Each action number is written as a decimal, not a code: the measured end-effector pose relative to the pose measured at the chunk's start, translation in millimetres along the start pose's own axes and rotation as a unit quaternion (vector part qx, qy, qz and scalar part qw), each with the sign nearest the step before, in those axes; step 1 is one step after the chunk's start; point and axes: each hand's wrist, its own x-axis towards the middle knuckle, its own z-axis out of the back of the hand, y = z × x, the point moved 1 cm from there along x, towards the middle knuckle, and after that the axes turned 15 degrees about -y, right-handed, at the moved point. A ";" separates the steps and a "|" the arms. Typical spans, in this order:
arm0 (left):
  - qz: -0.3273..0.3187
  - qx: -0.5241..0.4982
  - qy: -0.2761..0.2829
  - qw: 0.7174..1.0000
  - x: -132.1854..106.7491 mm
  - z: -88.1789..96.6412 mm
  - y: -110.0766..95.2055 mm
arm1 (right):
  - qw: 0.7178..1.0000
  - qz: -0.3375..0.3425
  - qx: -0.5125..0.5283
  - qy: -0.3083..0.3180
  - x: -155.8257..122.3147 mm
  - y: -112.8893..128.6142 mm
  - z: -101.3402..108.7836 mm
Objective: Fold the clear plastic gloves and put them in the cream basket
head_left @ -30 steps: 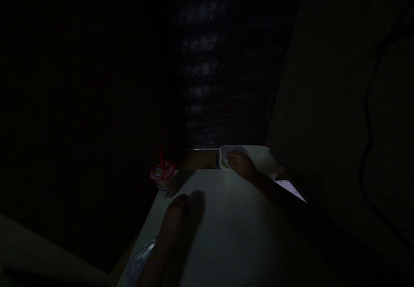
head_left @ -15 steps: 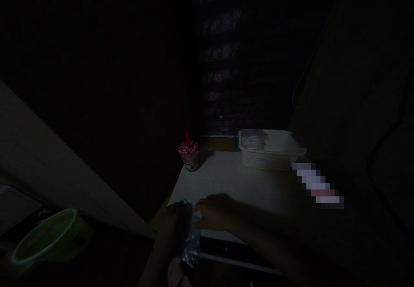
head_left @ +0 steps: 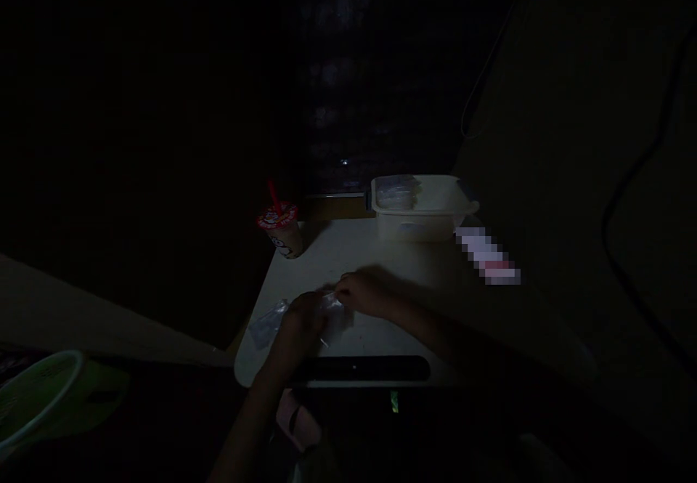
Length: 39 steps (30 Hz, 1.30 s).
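Observation:
A crumpled transparent plastic bag (head_left: 305,316) lies on the white table (head_left: 348,250), spreading left and right of my hands. My left hand (head_left: 302,323) presses and grips it near the table's front edge. My right hand (head_left: 364,294) pinches its upper right part with the fingertips. In this dim light, the bag's folds and the exact finger positions are hard to make out.
A plastic cup with a red straw (head_left: 282,232) stands at the table's far left corner. A white plastic tub (head_left: 419,210) is at the far edge. A pixelated blurred patch (head_left: 486,254) lies right of it. A green basket (head_left: 38,396) sits low at left.
My right hand has moved from the white tub to the bag, joining my left hand. The bag now lies spread on the table. The view has tilted and shifted.

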 end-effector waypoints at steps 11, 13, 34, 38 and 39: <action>0.013 -0.054 -0.054 0.997 37.1 -60.5 -50.6 | 0.988 -0.038 -0.041 -0.143 -36.1 -49.0 47.0; 0.040 -0.071 -0.069 0.994 41.4 -64.9 -59.9 | 0.987 -0.035 -0.034 -0.153 -40.0 -54.8 47.2; 0.167 -0.199 -0.069 0.963 40.4 -85.9 -74.2 | 0.967 -0.087 0.065 -0.229 -48.5 -76.8 44.9; 0.114 -0.144 -0.066 0.981 38.3 -84.9 -71.9 | 0.969 -0.075 0.052 -0.228 -50.1 -80.4 46.7; 0.095 -0.129 -0.063 0.985 38.3 -84.1 -70.5 | 0.969 -0.074 0.054 -0.229 -50.7 -81.4 47.3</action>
